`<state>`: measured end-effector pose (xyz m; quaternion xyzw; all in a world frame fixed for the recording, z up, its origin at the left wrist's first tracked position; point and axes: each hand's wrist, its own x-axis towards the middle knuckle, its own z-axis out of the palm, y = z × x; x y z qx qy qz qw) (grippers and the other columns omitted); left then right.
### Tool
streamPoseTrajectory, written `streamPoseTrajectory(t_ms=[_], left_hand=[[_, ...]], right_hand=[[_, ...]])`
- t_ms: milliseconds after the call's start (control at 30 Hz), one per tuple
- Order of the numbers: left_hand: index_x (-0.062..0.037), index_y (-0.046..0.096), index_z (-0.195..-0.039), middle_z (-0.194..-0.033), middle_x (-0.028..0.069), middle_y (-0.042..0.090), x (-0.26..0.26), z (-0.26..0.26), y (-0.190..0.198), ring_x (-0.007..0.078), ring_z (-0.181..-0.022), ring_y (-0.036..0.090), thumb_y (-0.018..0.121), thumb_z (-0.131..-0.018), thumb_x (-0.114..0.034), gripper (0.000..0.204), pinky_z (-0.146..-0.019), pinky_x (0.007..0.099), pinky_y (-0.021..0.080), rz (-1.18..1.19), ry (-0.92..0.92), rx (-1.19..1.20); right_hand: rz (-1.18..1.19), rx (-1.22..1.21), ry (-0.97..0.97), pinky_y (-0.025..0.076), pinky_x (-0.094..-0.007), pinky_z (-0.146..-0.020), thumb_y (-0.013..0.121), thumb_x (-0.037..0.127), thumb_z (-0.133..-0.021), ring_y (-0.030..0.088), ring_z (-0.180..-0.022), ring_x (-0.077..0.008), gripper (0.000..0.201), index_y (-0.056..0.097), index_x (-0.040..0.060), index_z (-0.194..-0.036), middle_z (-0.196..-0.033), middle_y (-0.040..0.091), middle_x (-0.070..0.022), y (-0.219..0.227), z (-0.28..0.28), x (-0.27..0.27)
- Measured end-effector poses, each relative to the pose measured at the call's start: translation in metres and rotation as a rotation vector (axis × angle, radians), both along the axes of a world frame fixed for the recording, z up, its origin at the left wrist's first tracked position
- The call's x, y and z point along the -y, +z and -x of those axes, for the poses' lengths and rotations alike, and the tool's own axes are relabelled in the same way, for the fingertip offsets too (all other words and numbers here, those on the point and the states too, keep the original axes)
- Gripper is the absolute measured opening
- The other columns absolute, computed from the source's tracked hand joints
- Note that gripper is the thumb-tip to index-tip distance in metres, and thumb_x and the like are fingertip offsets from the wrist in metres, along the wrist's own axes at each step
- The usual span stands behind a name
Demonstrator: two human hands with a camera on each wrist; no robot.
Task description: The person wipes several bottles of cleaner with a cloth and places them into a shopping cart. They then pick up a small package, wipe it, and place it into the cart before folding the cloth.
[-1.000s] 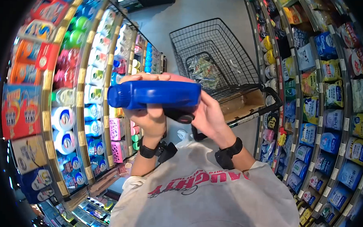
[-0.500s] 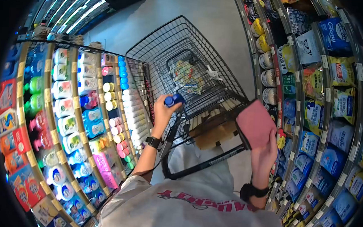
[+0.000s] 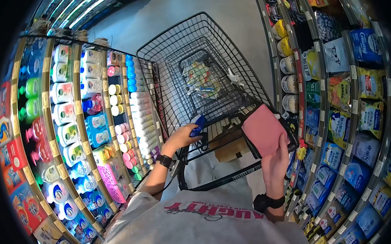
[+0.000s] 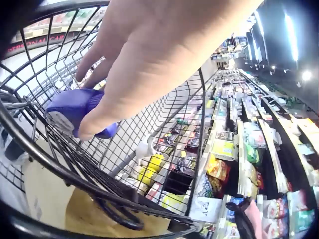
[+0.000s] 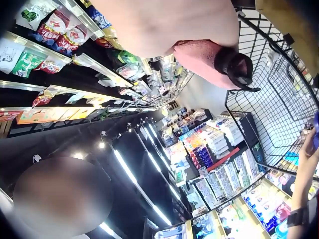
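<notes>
While the left hand [image 3: 183,137] has its thumb and fingers closed round the ribbed cap end of the blue bottle [image 3: 198,125], the bottle hangs over the near end of the cart [image 3: 170,33], close to the handle side; whether it touches the wires I cannot tell. That hold looks to be the weak point: with the grip at one end only, the bottle could swing or slip, and if let go high it might drop hard onto the wire floor or knock the bag [image 3: 202,80] lying further in. The folded wires by the handle [image 3: 219,178] could also snag its body if it were lowered too near them. The right hand [image 3: 275,168] pinches a pink pouch [image 3: 264,130] at its edge, fingers only partly closed, so a bump against the handle might shake it loose. As for pose, the left forearm reaches forward with the hand turned inward and its back uppermost; the right forearm points forward past the handle's right end, holding the pouch up with its pink face showing. Between the arms, cardboard [image 3: 231,150] sits behind the handle, a white thing [image 3: 235,77] hangs on the cart's right side, and stocked shelves [image 3: 76,111] flank both sides of the aisle.
</notes>
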<state>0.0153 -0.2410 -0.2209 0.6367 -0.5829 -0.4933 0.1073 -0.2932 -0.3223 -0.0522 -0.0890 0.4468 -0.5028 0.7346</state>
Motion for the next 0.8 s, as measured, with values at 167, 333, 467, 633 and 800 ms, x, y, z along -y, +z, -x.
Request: streamPoseTrajectory(t_ms=[167,333,467,633,800], left_hand=[[0.0023,0.059,-0.129,-0.123,0.0220,0.065,-0.022,-0.007,0.002,0.0380,-0.114,0.061,0.070,-0.091,-0.028,0.049,-0.099,0.0404,0.048,0.123,0.090,-0.076],[0.0024,0.056,-0.132,-0.125,0.0229,0.062,-0.074,-0.032,0.040,0.0394,-0.117,0.059,0.061,-0.097,-0.029,0.047,-0.100,0.0419,0.047,0.282,0.185,-0.050],[0.0024,0.065,-0.119,-0.115,0.0199,0.067,-0.120,-0.058,0.114,0.0354,-0.107,0.066,0.062,-0.098,-0.020,0.031,-0.093,0.0400,0.050,0.358,0.292,-0.043],[0.0008,0.072,-0.097,-0.090,0.0104,0.070,-0.221,-0.086,0.213,0.0209,-0.078,0.068,0.074,-0.088,-0.006,0.012,-0.068,0.0320,0.053,0.777,0.747,0.098],[-0.0020,0.073,-0.103,-0.092,0.0105,0.070,-0.350,-0.112,0.312,0.0243,-0.080,0.067,0.076,-0.084,-0.003,0.019,-0.070,0.0341,0.054,1.180,1.127,0.687]], right_hand=[[0.041,-0.052,0.053,0.033,-0.0367,-0.117,0.047,0.031,-0.107,0.047,-0.137,-0.0217,0.047,0.045,-0.0004,-0.143,-0.146,0.050,-0.0106,0.013,-0.027,-0.029],[0.082,-0.069,0.071,0.038,-0.0365,-0.113,0.047,0.028,-0.107,0.050,-0.134,-0.0208,0.042,0.049,0.0027,-0.140,-0.143,0.054,-0.0077,0.032,-0.062,-0.064],[0.139,0.001,0.153,0.039,-0.0362,-0.112,0.049,0.028,-0.106,0.051,-0.133,-0.0202,0.041,0.050,0.0022,-0.139,-0.143,0.055,-0.0076,0.050,-0.097,-0.093],[0.188,0.124,0.396,0.038,-0.0348,-0.111,0.052,0.028,-0.105,0.054,-0.128,-0.0174,0.039,0.056,0.0055,-0.137,-0.138,0.058,-0.0035,0.031,-0.149,-0.126],[0.236,0.167,0.705,0.044,-0.0423,-0.107,0.052,0.033,-0.104,0.050,-0.133,-0.0268,0.051,0.048,0.0001,-0.143,-0.145,0.050,-0.0122,0.049,-0.243,-0.165]])
